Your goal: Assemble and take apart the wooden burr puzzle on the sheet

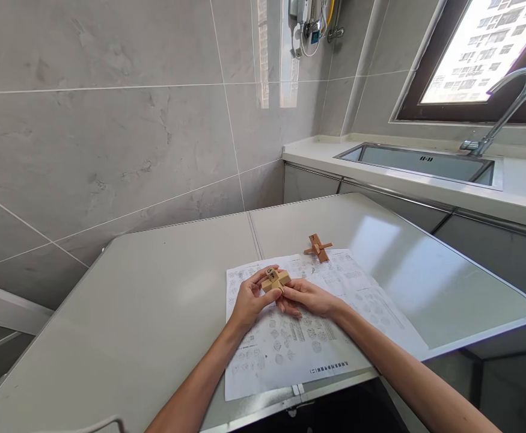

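Note:
A pale wooden burr puzzle with handwritten marks on one end is held between both hands, above a printed sheet. My left hand is closed around its left side, thumb along the near face. From the right, my right hand pinches the puzzle with thumb and fingertips, the other fingers curled below it. The printed sheet lies flat under my hands, covered in small diagrams and text. At its far edge rests a second, darker brown wooden puzzle shaped like a cross, touched by neither hand.
The white folding table has a seam across it and a rounded right corner. Beyond it stands a counter with a sink and a curved faucet beneath a window. A grey tiled wall borders the table's far side.

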`<action>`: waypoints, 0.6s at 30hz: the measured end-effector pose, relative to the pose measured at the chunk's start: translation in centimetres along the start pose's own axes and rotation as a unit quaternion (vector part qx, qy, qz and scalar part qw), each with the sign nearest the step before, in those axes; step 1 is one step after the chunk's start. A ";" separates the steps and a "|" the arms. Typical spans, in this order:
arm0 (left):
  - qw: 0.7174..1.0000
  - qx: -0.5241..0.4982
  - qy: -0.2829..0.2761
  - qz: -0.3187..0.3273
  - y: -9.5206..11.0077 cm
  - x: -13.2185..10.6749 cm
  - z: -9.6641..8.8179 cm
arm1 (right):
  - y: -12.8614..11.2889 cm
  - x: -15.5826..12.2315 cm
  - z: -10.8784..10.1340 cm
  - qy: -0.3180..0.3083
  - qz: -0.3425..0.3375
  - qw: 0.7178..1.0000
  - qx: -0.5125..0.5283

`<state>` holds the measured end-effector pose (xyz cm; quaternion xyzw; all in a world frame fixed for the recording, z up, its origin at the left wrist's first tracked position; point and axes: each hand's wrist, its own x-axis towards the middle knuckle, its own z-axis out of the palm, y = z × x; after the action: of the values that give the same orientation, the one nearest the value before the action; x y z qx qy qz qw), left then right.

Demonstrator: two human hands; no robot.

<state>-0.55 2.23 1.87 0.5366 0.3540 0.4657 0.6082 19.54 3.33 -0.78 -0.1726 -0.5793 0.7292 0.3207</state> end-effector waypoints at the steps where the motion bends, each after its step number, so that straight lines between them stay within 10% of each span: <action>1: 1.000 -0.006 -0.005 -0.002 0.0 0.0 0.0 | 0.1 0.0 0.0 -0.013 0.005 1.000 0.017; 11: 0.991 -0.091 -0.096 -0.018 -0.3 -0.5 -0.1 | 1.1 -0.4 -0.4 -0.097 0.061 0.977 0.179; 18: 0.992 -0.080 -0.094 0.010 0.1 -0.4 0.2 | 0.5 -0.1 -0.4 0.038 0.029 0.985 0.168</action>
<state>-0.55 1.80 1.99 0.5313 0.2513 0.4458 0.6752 19.71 3.50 -1.37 -0.1601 -0.4309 0.8181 0.3456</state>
